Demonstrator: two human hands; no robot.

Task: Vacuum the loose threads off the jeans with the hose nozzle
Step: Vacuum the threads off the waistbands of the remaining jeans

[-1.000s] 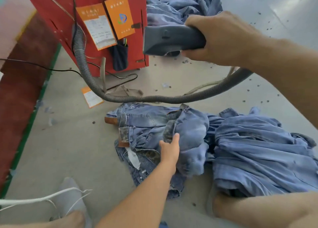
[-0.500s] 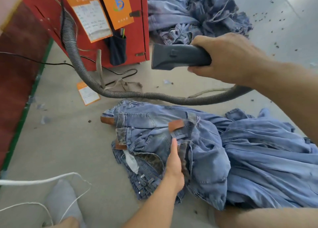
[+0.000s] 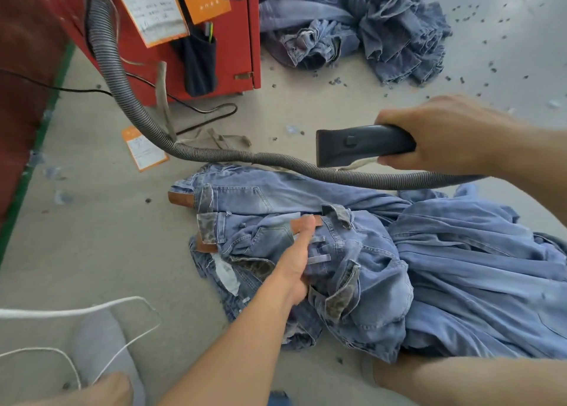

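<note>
Lying crumpled on the floor [image 3: 92,237] in front of you, the jeans [image 3: 352,267] were soft, limp denim, heavy enough to stay put yet quick to bunch under suction, I'd judge. Your left hand [image 3: 296,261] took them at the waistband, thumb straight along the brown patch [image 3: 299,223], fingers tucked into the folds beneath, so it gripped the cloth. That stiff, seamed band looked the best place to hold and pull the fabric flat. Your right hand [image 3: 441,136] was clamped round the nozzle [image 3: 362,145], a hard, smooth, dark wedge with a flat mouth, held above the jeans and not touching them. Its ribbed hose [image 3: 214,155], flexible and springy, looped over the denim to the red cabinet [image 3: 239,47]. Behind lay more jeans [image 3: 368,28], with thread bits scattered about.
</note>
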